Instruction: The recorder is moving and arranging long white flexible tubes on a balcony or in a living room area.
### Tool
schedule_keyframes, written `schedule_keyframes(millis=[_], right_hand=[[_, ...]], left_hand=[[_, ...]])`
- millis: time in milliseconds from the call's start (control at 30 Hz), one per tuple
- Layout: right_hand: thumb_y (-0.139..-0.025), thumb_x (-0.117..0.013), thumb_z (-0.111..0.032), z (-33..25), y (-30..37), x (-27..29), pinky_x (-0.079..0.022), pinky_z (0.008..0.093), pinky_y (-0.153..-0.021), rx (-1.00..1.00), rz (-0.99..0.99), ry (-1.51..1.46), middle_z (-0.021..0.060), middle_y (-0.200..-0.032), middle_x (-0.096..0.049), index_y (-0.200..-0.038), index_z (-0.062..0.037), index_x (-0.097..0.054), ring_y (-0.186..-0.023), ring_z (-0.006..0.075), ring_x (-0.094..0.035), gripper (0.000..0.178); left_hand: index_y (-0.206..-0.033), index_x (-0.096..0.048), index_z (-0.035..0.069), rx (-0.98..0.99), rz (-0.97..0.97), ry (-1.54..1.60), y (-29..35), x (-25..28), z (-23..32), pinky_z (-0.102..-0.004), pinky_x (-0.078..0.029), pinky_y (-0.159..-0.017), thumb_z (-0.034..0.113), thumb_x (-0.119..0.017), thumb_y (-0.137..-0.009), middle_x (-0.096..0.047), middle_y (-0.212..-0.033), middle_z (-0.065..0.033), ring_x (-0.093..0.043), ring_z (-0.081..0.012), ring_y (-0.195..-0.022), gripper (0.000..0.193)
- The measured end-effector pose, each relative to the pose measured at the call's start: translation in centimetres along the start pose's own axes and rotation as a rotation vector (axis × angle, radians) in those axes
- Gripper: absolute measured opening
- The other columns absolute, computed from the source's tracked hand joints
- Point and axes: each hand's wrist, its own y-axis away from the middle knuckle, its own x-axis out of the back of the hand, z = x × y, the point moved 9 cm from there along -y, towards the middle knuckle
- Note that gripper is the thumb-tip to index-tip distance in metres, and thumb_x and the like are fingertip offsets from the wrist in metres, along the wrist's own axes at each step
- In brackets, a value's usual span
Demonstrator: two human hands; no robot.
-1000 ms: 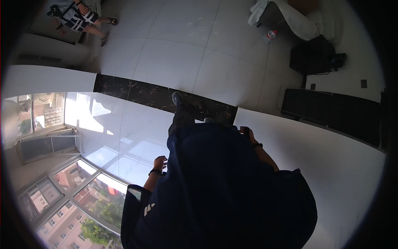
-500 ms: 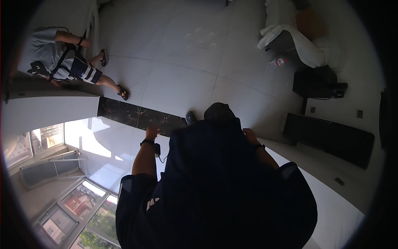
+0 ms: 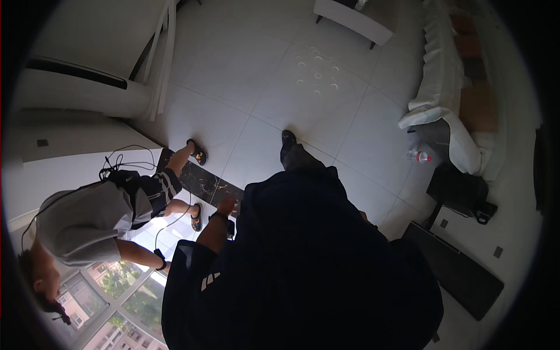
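Note:
My left hand (image 3: 227,206) hangs by my dark shirt (image 3: 303,245), its fingers loosely apart with nothing seen in them. On that wrist sit a dark band and a small dark device (image 3: 231,228). Only a sliver of my right hand or wrist (image 3: 364,217) shows at the shirt's right edge; its fingers are hidden. Below the left hand, a black marble strip (image 3: 201,182) crosses the pale tiled floor (image 3: 245,140). My dark shoe (image 3: 288,139) is on the tiles ahead.
At left, another person (image 3: 93,216) in a grey shirt stands by the windows (image 3: 119,280), with cables around them. A white-covered sofa (image 3: 434,76), a plastic bottle (image 3: 417,156), a black box (image 3: 458,185) and a dark panel (image 3: 452,268) line the right. A low table (image 3: 353,20) stands far ahead.
My view has shifted forward, and the low table shows more. My shoe is farther ahead. The other person now appears closer, lower at the left. My right hand has become mostly hidden.

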Motion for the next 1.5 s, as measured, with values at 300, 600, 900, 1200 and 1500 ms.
schedule_keyframes(millis=[300,600,900,1200,1500], right_hand=[[-0.093,-0.056,-0.035,-9.7,-37.8,43.7,-0.046,0.0384,-0.073,-0.475,-0.076,-0.89,0.0051,-0.106,-0.067,-0.118,-0.0128,-0.059,-0.083,0.0197,-0.064,0.034],[-0.091,-0.059,-0.029,-38.5,-63.4,66.8,-0.049,0.0299,-0.07,0.013,0.103,-0.976,0.0062,-0.104,-0.068,-0.126,-0.0071,-0.058,-0.088,0.019,-0.067,0.041],[-0.095,-0.056,-0.033,-29.7,-64.3,63.2,-0.044,0.045,-0.095,-0.732,0.146,-1.124,0.0109,-0.125,-0.063,-0.129,-0.009,-0.054,-0.107,0.0276,-0.063,0.042],[-0.096,-0.052,-0.024,-20.2,-69.1,49.2,-0.05,0.0452,-0.086,-0.663,-0.247,-0.705,0.0127,-0.109,-0.069,-0.116,-0.004,-0.065,-0.098,0.0274,-0.065,0.031],[-0.094,-0.055,-0.03,-39.2,-105.3,73.5,-0.051,0.042,-0.072,-0.586,-0.133,-0.897,0.004,-0.101,-0.068,-0.119,-0.0155,-0.06,-0.081,0.0215,-0.068,0.03]], left_hand=[[-0.112,-0.064,0.012,0.576,0.497,0.962,-1.3,8.4,0.1,-0.0335,-0.051,-0.061,0.022,-0.059,-0.091,-0.068,-0.092,-0.0044,-0.069,-0.0192,-0.074,0.024],[-0.105,-0.068,0.005,-0.132,0.325,0.092,-19.7,21.9,10.7,-0.0428,-0.053,-0.087,0.026,-0.063,-0.083,-0.071,-0.106,-0.0166,-0.066,-0.0349,-0.1,0.03],[-0.1,-0.062,0.011,0.176,0.121,-0.112,-36.5,52.8,6.7,-0.0375,-0.052,-0.067,0.017,-0.054,-0.094,-0.067,-0.094,-0.0027,-0.071,-0.0187,-0.083,0.012],[-0.115,-0.064,-0.002,-0.048,0.571,0.594,-50.4,81.0,25.1,-0.0335,-0.053,-0.076,0.023,-0.061,-0.086,-0.07,-0.096,-0.0093,-0.069,-0.0198,-0.082,0.037],[-0.116,-0.063,0.003,0.679,0.245,0.687,-48.5,81.0,15.5,-0.0313,-0.058,-0.066,0.018,-0.061,-0.088,-0.069,-0.098,-0.0098,-0.071,-0.0224,-0.078,0.032]])
